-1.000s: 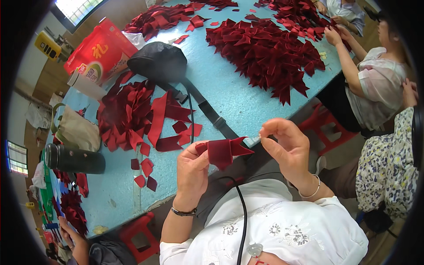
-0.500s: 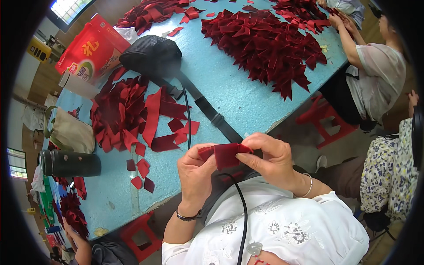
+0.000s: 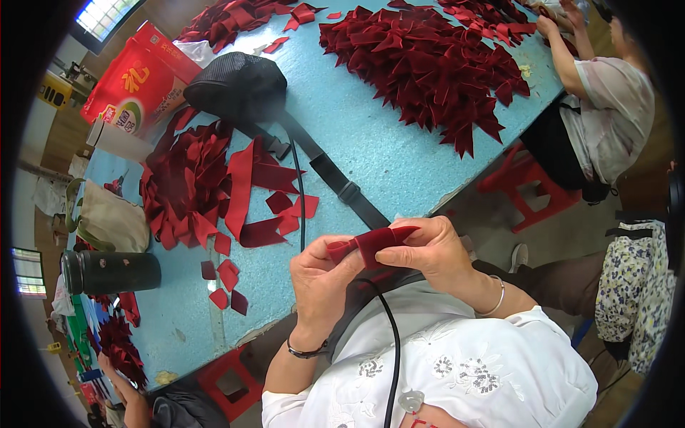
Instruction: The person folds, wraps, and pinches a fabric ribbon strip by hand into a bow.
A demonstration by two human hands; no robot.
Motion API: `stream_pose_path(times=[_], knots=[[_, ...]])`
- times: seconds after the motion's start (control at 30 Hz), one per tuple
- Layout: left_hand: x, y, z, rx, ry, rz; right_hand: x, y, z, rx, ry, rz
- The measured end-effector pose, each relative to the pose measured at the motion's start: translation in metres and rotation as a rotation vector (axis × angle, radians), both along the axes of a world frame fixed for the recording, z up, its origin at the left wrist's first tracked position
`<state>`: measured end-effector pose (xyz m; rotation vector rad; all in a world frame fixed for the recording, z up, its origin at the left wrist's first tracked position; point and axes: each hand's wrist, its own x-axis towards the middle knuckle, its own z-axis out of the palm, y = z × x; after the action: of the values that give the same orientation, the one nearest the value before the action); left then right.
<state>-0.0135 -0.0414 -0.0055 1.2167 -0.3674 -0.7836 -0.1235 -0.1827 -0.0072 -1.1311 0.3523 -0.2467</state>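
A dark red velvet ribbon bow (image 3: pixel 369 242) is stretched between my two hands, just off the table's near edge. My left hand (image 3: pixel 319 278) pinches its left end between thumb and fingers. With the thumb laid across the front, my right hand (image 3: pixel 434 251) grips the right part, where a pointed end sticks out. A narrow fold crosses the bow near my left thumb. To the left on the table lie a heap of dark red ribbon pieces (image 3: pixel 187 185), a longer red ribbon strip (image 3: pixel 240 192) and several small cut scraps (image 3: pixel 228 274).
A large pile of dark red bows (image 3: pixel 421 71) covers the far middle of the blue table (image 3: pixel 321 107). A black mesh pouch (image 3: pixel 239 85) with a strap (image 3: pixel 332 175), a red bag (image 3: pixel 135 78) and a dark green bottle (image 3: pixel 114 272) stand left. People sit nearby; red stools (image 3: pixel 524 189) flank the table.
The ribbon's broad front has tilted and narrowed into a bow shape, with its pointed right end now showing. My right thumb has slid slightly left along it.
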Motion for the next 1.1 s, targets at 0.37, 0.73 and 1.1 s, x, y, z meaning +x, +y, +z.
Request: stream_pose_path(times=[0.37,0.73,1.1], knots=[[0.002,-0.005,-0.004,0.050,0.017,-0.003,0.000,0.003,-0.004,0.060,0.010,-0.063],[0.012,-0.011,0.005,-0.032,0.197,-0.136,-0.002,0.002,-0.006,0.223,-0.017,-0.158],[0.010,-0.007,0.011,0.016,-0.222,0.166,0.006,0.002,-0.003,0.367,-0.131,-0.220]])
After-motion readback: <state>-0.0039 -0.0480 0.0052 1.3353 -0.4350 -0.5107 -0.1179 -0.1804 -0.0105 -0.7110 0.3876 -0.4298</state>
